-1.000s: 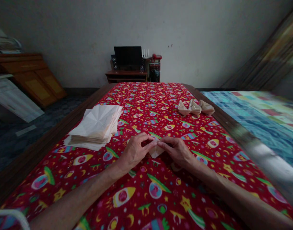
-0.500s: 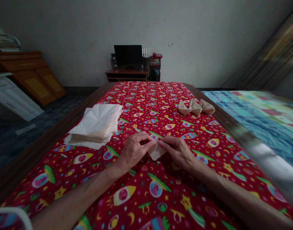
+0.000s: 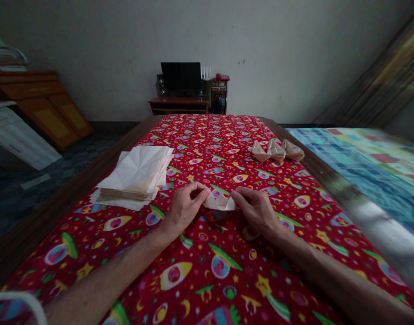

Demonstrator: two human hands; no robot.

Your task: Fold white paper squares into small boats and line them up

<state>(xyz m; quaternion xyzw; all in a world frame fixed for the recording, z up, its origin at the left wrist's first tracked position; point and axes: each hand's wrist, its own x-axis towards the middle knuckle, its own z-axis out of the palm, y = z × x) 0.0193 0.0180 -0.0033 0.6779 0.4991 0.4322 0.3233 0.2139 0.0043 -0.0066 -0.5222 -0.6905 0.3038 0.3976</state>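
Note:
Between my hands is a small folded piece of white paper (image 3: 220,204), wide and boat-like, with a raised point in its middle. My left hand (image 3: 188,203) pinches its left end between thumb and fingers. At the opposite end, my right hand (image 3: 256,207) closes on the paper in the same way. A stack of creased paper sheets (image 3: 134,174) lies left of my hands. Farther off to the right, several folded paper pieces (image 3: 276,151) with pointed tips stand in a row, nested against each other.
A red patterned cloth (image 3: 207,280) covers the table, whose brown wooden edge (image 3: 315,169) shows on both sides. Beyond the far end are a monitor (image 3: 181,77) and a red telephone (image 3: 222,77). A bed (image 3: 369,167) is at the right, a wooden cabinet (image 3: 54,104) at the left.
My hands have moved apart, drawing the paper's ends outward. Its downward-pointing diamond shape has become a wider, boat-like form with a flatter lower edge.

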